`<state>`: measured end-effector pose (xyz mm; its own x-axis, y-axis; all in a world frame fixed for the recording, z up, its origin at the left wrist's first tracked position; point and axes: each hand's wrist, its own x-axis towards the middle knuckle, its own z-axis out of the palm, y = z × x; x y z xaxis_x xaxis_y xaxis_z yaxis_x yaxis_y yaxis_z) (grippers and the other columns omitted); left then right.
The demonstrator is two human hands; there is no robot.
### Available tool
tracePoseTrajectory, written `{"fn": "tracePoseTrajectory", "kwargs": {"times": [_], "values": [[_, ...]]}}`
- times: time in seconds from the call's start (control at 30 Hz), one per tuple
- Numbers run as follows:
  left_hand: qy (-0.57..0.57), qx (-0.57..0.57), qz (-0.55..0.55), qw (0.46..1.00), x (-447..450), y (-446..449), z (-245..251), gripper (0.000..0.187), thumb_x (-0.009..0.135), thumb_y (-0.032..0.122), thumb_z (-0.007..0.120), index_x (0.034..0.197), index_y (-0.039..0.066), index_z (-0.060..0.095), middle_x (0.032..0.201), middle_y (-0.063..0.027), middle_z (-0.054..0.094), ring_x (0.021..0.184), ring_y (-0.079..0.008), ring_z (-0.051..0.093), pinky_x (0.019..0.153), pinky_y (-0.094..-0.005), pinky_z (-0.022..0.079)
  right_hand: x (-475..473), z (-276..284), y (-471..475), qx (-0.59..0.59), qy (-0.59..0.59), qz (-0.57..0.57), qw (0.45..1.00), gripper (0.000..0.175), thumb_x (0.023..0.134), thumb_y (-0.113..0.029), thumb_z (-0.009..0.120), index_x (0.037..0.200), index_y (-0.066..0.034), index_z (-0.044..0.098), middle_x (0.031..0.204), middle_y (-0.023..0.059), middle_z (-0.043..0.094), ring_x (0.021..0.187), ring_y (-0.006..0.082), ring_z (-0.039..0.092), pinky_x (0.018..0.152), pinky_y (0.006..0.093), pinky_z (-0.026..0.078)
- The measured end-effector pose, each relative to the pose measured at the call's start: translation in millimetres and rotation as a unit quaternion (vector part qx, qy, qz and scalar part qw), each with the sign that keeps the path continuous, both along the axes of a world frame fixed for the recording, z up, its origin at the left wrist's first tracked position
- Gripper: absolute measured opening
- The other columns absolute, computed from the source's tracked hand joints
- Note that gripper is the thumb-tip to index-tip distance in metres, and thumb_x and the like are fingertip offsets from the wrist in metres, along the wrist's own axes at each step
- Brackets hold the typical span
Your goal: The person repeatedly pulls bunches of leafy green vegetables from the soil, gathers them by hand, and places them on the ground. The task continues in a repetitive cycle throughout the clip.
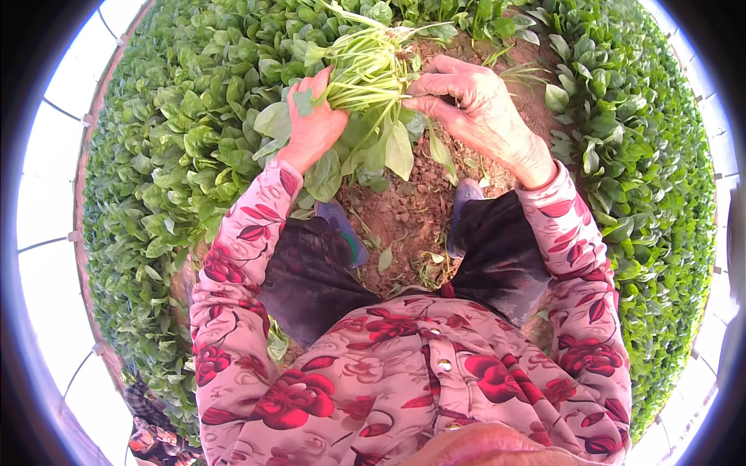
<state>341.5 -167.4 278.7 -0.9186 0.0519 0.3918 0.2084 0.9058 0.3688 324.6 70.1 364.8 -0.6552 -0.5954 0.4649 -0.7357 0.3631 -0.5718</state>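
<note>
My left hand [315, 119] is closed around a bunch of leafy greens, likely spinach [367, 73], gripping it at the left side. The pale stems lie across the top of the hand, root ends towards the right, and broad leaves [399, 150] hang below. At the right edge of the bunch is my right hand [466, 102], thumb and fingertips drawn together at the root ends of the stems. Whether a stem or root is pinched between those fingertips is too small to tell.
Dense leafy plants grow on the left [192, 128] and right [647, 175]. Bare reddish soil [408, 215] with loose leaves lies between my shoes [344, 230]. Patterned cloth [157, 440] shows at the lower left. Greenhouse framing curves around the rim.
</note>
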Motion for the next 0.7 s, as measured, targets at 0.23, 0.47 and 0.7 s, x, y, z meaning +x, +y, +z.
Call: {"fn": "tracePoseTrajectory", "kwargs": {"times": [0.23, 0.47, 0.7], "values": [[0.006, 0.081, -0.047, 0.996, -9, -13, -27, 0.056, 0.07, 0.009, 0.061, 0.123, 0.004, 0.044, 0.104, -0.0149, 0.053, 0.101, -0.0305, 0.049, 0.094, -0.0377, 0.034, -7, 12, 7, -0.163, -0.41, 0.045, 0.896, 0.012, 0.082, -0.017, 0.063, 0.083, -0.0049, 0.066, 0.07, -0.0044, 0.058, 0.061, 0.0049, 0.05, 0.058, 0.021, 0.042], [-0.161, 0.266, -0.052, 0.949, -13, -9, -19, 0.05, 0.075, 0.01, 0.067, 0.121, 0.003, 0.047, 0.11, -0.0133, 0.058, 0.098, -0.0234, 0.057, 0.085, -0.0324, 0.044, -9, -20, -6, -0.156, -0.203, -0.075, 0.964, 0.022, 0.08, -0.022, 0.069, 0.092, -0.004, 0.063, 0.077, -0.002, 0.059, 0.058, 0.0057, 0.051, 0.053, 0.0226, 0.044], [-0.25, 0.33, -0.082, 0.906, -4, 9, 14, 0.052, 0.076, 0.007, 0.066, 0.122, 0.001, 0.044, 0.113, -0.0106, 0.057, 0.1, -0.0175, 0.055, 0.088, -0.0297, 0.042, -15, -30, -10, -0.137, -0.139, -0.094, 0.976, 0.026, 0.072, -0.021, 0.073, 0.087, -0.0015, 0.065, 0.082, 0.0143, 0.063, 0.071, 0.0241, 0.061, 0.064, 0.0348, 0.047]]}}
